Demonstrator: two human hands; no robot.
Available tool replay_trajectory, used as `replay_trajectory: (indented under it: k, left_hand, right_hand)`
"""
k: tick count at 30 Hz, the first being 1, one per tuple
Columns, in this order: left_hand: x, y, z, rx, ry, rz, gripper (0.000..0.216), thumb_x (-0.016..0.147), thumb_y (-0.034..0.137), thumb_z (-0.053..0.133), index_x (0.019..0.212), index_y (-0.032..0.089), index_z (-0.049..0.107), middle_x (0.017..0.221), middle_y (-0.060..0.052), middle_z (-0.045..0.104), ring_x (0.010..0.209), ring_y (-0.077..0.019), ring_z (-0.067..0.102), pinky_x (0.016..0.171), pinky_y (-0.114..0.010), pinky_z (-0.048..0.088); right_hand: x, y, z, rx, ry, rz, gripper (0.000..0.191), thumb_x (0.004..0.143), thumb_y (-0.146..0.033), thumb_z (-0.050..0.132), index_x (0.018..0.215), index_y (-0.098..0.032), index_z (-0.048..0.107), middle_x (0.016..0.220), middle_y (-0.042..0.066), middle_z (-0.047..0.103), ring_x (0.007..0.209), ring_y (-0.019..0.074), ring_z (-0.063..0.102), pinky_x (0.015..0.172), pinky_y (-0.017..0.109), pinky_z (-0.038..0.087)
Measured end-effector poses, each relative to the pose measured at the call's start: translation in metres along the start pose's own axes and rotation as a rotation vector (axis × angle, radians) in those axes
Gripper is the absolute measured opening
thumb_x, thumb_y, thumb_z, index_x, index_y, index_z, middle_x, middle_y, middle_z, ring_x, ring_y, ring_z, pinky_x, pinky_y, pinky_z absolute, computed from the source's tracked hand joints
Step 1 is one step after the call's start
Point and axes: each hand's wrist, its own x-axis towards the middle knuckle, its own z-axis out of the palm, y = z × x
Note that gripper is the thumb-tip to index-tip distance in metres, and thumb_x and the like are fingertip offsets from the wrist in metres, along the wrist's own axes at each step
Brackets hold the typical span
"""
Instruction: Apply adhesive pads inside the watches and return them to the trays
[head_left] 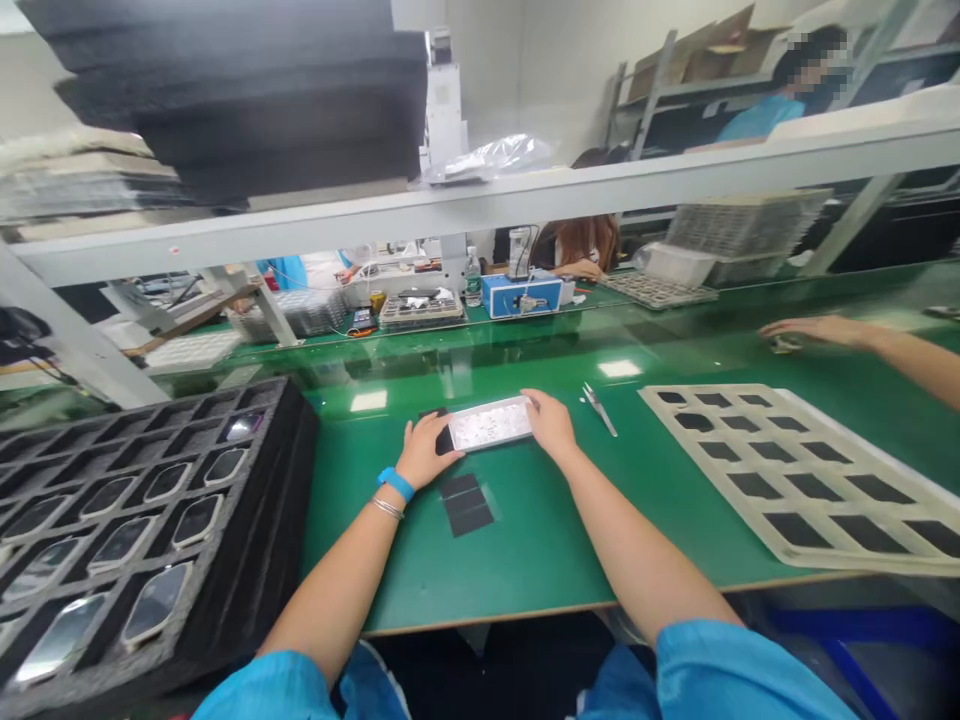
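Left hand [424, 452] and right hand [551, 425] grip opposite ends of a silver phone frame [491, 423], fingers curled, tweezers [600, 410] just beside.

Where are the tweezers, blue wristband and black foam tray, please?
Tweezers [598, 410], head view, on the metal arms.
Blue wristband [396, 484], head view, on its middle.
Black foam tray [289, 470], head view, on its side wall.

Speckled white panel [491, 424] (green workbench [517, 540] beneath)
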Motion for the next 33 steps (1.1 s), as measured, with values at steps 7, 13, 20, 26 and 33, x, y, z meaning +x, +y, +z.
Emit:
replay_trajectory:
  k: [7,13,20,26,33]
  left_hand:
    - [0.002,0.003,0.003,-0.009,-0.015,0.013,0.064,0.083,0.037,0.07,0.142,0.025,0.049,0.15,-0.009,0.048,0.146,-0.027,0.033,0.121,-0.054,0.019]
    - [0.0,-0.003,0.0,0.14,-0.115,-0.146,0.077,0.09,0.059,0.052,0.155,0.026,0.027,0.164,-0.009,0.018,0.153,-0.0317,0.005,0.117,-0.068,0.004]
    - [-0.002,-0.01,-0.003,0.229,-0.291,-0.128,0.082,0.091,0.067,0.038,0.157,0.023,0.019,0.166,-0.008,0.003,0.154,-0.031,0.003,0.116,-0.069,0.001]
    - [0.0,-0.013,-0.002,0.22,-0.338,-0.118,0.079,0.092,0.066,0.039,0.157,0.025,0.019,0.165,-0.01,0.003,0.153,-0.0325,0.003,0.114,-0.071,0.001]
    - [-0.001,-0.012,-0.002,0.24,-0.327,-0.131,0.078,0.093,0.065,0.039,0.157,0.026,0.019,0.166,-0.008,0.003,0.154,-0.0306,0.002,0.115,-0.07,0.002]
  right_hand:
    - [0.006,0.014,0.001,0.035,0.085,0.038,0.044,0.087,-0.011,0.044,0.124,-0.017,0.067,0.121,0.009,0.07,0.111,0.0231,0.065,0.104,0.037,0.048]
    - [0.018,0.041,-0.009,0.028,0.134,0.201,0.049,0.081,-0.006,0.042,0.123,-0.011,0.067,0.116,0.015,0.071,0.111,0.0267,0.067,0.102,0.044,0.05]
    - [0.012,0.032,0.005,0.038,0.066,0.125,0.05,0.079,-0.007,0.047,0.126,-0.011,0.066,0.126,0.014,0.067,0.122,0.0256,0.061,0.111,0.042,0.042]
    - [0.004,0.01,0.028,0.0,-0.058,-0.024,0.049,0.077,-0.003,0.047,0.119,-0.01,0.07,0.128,0.011,0.067,0.125,0.0221,0.059,0.114,0.035,0.04]
    - [0.013,0.02,0.005,-0.079,-0.058,0.031,0.057,0.073,0.005,0.041,0.123,-0.005,0.068,0.129,0.017,0.065,0.126,0.0268,0.057,0.114,0.042,0.038]
